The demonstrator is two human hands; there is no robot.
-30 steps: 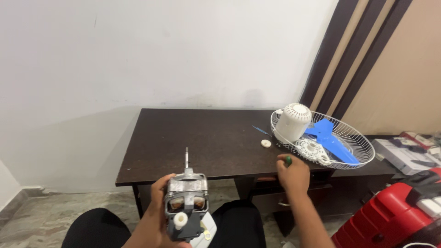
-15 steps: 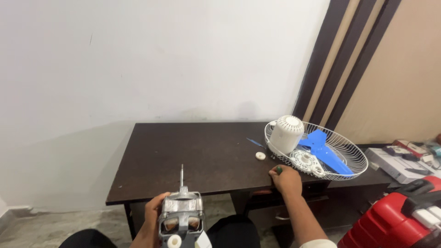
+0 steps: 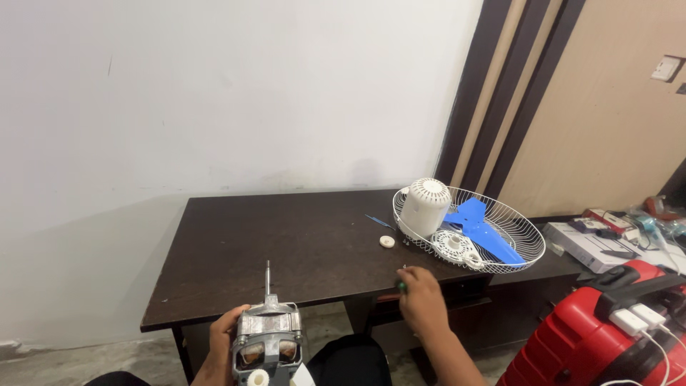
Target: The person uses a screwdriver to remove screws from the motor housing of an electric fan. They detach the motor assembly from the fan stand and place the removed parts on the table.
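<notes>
From the head view, the left hand (image 3: 223,343) has its grip closed round a grey metal fan motor with a thin steel shaft (image 3: 267,337) pointing up — it is held low, just in front of the near edge of the dark brown wooden bench (image 3: 286,236). The right hand (image 3: 423,300) is curled shut on a small green-tipped tool (image 3: 401,286), resting at the bench's front edge, right of the motor. On the bench's right end lies a white wire fan guard (image 3: 468,229) holding a white ribbed plastic motor cover (image 3: 424,207), a blue plastic fan blade (image 3: 480,227) and a white round plastic hub plate (image 3: 452,246). A small white plastic cap (image 3: 386,241) sits just left of the guard — a red hard-shell suitcase (image 3: 607,329) stands right of the bench.
</notes>
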